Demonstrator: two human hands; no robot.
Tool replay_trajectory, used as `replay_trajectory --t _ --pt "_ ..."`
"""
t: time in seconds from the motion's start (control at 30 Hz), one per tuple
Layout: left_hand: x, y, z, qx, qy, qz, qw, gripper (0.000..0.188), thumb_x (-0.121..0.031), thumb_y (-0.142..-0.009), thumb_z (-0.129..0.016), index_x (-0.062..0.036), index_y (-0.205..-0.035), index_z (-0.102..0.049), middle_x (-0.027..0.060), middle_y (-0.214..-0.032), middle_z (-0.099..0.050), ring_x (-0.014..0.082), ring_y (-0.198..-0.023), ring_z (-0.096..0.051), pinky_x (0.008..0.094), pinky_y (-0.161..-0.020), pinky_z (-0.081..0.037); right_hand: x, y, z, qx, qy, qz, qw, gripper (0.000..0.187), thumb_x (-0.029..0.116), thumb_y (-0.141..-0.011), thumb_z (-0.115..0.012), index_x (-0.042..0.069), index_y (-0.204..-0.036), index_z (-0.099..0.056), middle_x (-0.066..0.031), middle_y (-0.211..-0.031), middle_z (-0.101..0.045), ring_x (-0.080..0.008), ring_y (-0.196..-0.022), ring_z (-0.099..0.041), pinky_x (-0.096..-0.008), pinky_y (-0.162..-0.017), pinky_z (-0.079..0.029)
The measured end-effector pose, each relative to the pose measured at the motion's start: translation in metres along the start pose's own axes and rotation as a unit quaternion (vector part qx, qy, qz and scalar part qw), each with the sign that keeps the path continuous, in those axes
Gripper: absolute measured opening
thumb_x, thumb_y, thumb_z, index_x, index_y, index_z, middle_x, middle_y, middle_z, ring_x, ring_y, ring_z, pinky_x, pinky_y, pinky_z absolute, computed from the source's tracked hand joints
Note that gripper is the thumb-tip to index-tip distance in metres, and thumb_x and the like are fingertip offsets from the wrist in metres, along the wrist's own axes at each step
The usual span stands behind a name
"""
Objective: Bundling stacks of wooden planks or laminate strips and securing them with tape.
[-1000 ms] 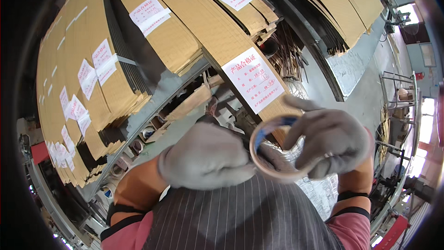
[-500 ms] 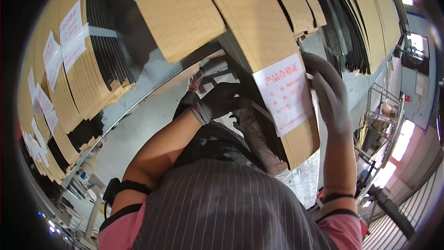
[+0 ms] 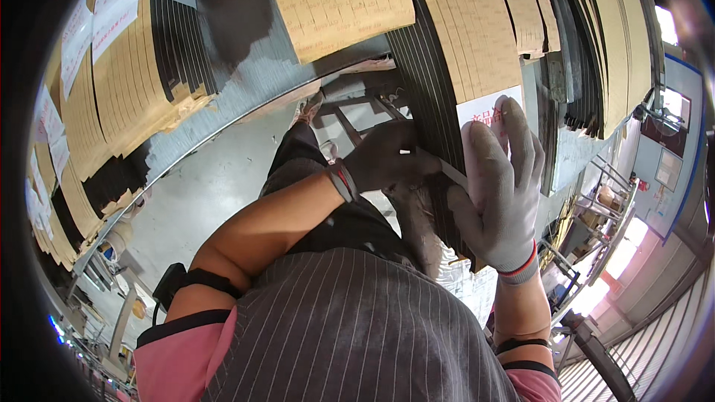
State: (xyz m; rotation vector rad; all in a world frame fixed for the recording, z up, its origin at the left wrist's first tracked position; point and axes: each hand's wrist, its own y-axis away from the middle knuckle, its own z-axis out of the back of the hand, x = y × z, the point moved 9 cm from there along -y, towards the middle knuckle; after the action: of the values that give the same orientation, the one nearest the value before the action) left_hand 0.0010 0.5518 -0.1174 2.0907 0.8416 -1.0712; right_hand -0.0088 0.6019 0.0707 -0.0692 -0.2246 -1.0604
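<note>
A stack of long boards (image 3: 477,37), with tan paper faces and black edges, juts out toward me, and a white label with red print (image 3: 484,110) lies on its end. My right hand (image 3: 499,193), in a grey glove, lies over the label with its fingers stretched out and its thumb toward the stack's left edge. At the left side of the stack my left hand (image 3: 391,156), in a dark glove, is closed in a pinch on a strip of tape (image 3: 453,173) that runs to the label's edge. Its fingertips are partly hidden.
More tan board stacks (image 3: 339,4) stand ahead, and others with taped labels (image 3: 126,97) are at the left, on a grey bench (image 3: 253,67). Below is a grey floor (image 3: 201,193). Metal racks (image 3: 596,208) stand at the right.
My right hand has come from the stack's right side onto the label, flattening over it. My left hand stays at the stack's left side with the tape. The view has shifted slightly.
</note>
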Motion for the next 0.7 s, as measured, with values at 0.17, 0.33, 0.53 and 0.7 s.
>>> replay_trajectory --t 0.17,0.33,0.53,0.7 --pt "0.039 -0.028 0.012 0.09 0.039 -0.027 0.995 0.044 -0.023 -0.077 -0.076 0.0005 -0.111 -0.06 0.0077 -0.104 -0.065 0.0133 -0.092 -0.061 0.029 -0.081 -0.05 -0.004 0.0 -0.002 -0.037 -0.04 -0.008 0.998 0.064 0.017 -0.066 -0.07 0.011 -0.127 -0.053 -0.0241 -0.138 -0.039 -0.0431 -0.117 -0.043 -0.0486 -0.097 -0.039" --pt "0.045 -0.038 0.004 0.129 -0.065 -0.075 0.987 0.054 -0.036 -0.077 -0.077 -0.0031 -0.116 -0.058 0.0038 -0.111 -0.064 0.0161 -0.103 -0.058 0.0339 -0.091 -0.047 -0.005 -0.001 0.0 -0.061 -0.033 0.011 0.998 0.061 0.01 -0.066 -0.065 0.01 -0.126 -0.054 -0.0251 -0.138 -0.04 -0.0427 -0.117 -0.043 -0.0483 -0.097 -0.039" --pt "-0.013 0.005 0.039 0.044 -0.449 -0.2 0.87 0.041 -0.037 -0.085 -0.066 0.0015 -0.097 -0.062 0.0161 -0.083 -0.061 0.0254 -0.074 -0.058 0.0375 -0.07 -0.048 0.006 -0.002 0.007 -0.065 -0.022 0.013 0.998 0.062 0.009 -0.066 -0.066 0.011 -0.127 -0.054 -0.0234 -0.137 -0.041 -0.0416 -0.113 -0.046 -0.0474 -0.096 -0.04" --pt "-0.131 0.101 0.038 0.127 -0.267 -0.135 0.946 0.031 -0.03 -0.086 -0.065 -0.0004 -0.078 -0.062 0.0113 -0.075 -0.059 0.0277 -0.073 -0.057 0.0391 -0.071 -0.043 0.007 0.001 0.005 -0.07 -0.017 -0.019 0.997 0.063 0.011 -0.066 -0.068 0.012 -0.127 -0.053 -0.0184 -0.133 -0.045 -0.0397 -0.111 -0.045 -0.0472 -0.091 -0.042"
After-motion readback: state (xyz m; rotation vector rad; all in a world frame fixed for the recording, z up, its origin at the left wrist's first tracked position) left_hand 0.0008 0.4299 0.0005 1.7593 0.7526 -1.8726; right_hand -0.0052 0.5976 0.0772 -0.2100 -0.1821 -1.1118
